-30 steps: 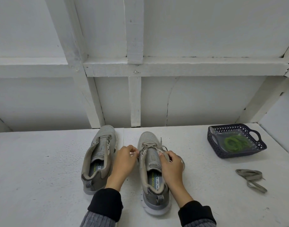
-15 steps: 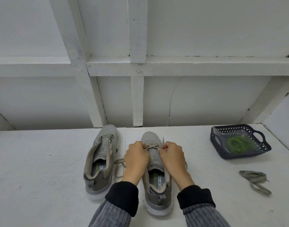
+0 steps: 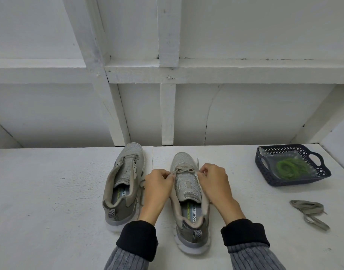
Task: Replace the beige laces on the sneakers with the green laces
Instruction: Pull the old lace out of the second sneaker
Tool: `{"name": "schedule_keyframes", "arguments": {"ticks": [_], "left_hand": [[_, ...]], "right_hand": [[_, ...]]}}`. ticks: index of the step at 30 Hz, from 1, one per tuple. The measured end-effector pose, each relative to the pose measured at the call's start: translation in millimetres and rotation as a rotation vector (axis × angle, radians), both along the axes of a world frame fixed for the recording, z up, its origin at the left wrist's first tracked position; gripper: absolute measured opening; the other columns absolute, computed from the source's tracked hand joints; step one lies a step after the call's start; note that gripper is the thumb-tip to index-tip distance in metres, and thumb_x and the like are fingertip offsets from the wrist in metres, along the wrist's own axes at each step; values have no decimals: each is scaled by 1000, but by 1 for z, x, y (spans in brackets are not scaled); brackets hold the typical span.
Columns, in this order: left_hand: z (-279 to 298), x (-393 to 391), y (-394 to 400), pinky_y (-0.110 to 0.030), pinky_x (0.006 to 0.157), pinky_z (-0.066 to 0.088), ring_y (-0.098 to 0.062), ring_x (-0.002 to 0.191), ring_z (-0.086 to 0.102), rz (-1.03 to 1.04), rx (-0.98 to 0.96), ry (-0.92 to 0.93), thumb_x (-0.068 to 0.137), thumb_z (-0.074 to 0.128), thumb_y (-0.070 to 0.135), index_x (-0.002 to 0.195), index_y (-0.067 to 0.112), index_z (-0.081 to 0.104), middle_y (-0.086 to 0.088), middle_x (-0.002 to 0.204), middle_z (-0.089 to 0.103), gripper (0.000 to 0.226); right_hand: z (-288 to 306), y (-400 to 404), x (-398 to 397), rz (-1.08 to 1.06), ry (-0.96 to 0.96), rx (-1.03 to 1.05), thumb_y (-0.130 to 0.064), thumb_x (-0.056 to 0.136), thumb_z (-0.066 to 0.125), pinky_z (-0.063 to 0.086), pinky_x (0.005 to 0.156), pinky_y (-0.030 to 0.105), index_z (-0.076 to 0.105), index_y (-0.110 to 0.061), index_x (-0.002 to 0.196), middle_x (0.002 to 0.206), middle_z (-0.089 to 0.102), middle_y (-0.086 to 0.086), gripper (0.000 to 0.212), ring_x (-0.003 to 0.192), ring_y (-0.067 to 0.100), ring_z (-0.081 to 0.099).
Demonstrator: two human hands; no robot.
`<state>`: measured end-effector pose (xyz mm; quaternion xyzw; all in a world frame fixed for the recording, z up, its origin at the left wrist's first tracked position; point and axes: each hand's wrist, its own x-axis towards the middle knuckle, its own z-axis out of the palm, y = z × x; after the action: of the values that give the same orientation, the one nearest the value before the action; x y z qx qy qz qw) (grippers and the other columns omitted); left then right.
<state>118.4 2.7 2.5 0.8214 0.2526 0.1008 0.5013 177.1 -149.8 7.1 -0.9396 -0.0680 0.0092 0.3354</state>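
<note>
Although neither sneaker carries a green lace yet, the stripping half of the job looks nearly finished. Furthest left on the white worktop point(image 3: 40, 191) stands the left sneaker point(image 3: 124, 184), its eyelets bare and its tongue loose, so I judge its beige lace to be already out. Next to it the left hand point(image 3: 157, 189) pinches a strand of the remaining beige lace point(image 3: 183, 168) at the near-toe eyelets of the right sneaker point(image 3: 188, 199); only the last crossing or two appear threaded, and a slack length of the same lace trails down between the two shoes. On the other side of that shoe the right hand point(image 3: 213, 182) curls its fingers at the opposite eyelet row, gripping either the lace or the shoe's edge; I cannot tell which. Further right, a removed beige lace point(image 3: 309, 211) lies folded on the worktop, well apart from the shoes. Beyond it, near the back right, the dark basket point(image 3: 264, 168) holds the green laces point(image 3: 290, 168), coiled and seemingly untouched. What remains, as I judge it, is freeing the last beige crossings and then threading both sneakers with green.
</note>
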Motion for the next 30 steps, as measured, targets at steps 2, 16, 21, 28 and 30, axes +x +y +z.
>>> {"name": "schedule_keyframes", "arguments": {"ticks": [2, 16, 21, 28, 30], "left_hand": [[-6, -3, -3, -26, 61, 48, -8, 61, 60, 30, -73, -26, 88, 69, 20, 70, 18, 72, 1, 64, 69, 19], [-22, -4, -11, -8, 53, 40, -3, 62, 62, 162, -205, -62, 87, 70, 21, 72, 26, 72, 12, 63, 69, 16], [-25, -3, -11, -17, 61, 46, -5, 68, 65, 154, -204, -63, 87, 70, 26, 78, 21, 76, 9, 67, 71, 12], [-29, -2, -11, -8, 54, 40, 8, 59, 60, 165, -209, -68, 87, 70, 25, 72, 23, 74, 10, 65, 70, 16], [-29, -3, -10, -8, 54, 40, 7, 58, 60, 164, -207, -68, 87, 69, 24, 73, 22, 74, 9, 64, 70, 16]], "right_hand": [[5, 6, 0, 153, -94, -56, -20, 93, 58, 48, 80, 32, 65, -14, 103, 99, 63, 3, 14, 93, 18, 55], [6, 36, 15, 412, -18, -253, -15, 92, 52, 44, 78, 34, 62, -15, 99, 100, 60, 8, 13, 104, 24, 47], [-2, 36, 14, 153, -51, 69, -11, 92, 58, 39, 62, 24, 56, -15, 79, 81, 62, 3, 13, 79, 19, 56], [-3, 31, 10, -110, 5, 340, -8, 97, 41, 43, 63, 32, 48, -10, 94, 88, 62, 6, 8, 84, 25, 58], [2, 30, 8, 88, -155, 139, -5, 91, 43, 41, 72, 34, 51, -13, 104, 97, 57, 1, 17, 92, 21, 48]]}}
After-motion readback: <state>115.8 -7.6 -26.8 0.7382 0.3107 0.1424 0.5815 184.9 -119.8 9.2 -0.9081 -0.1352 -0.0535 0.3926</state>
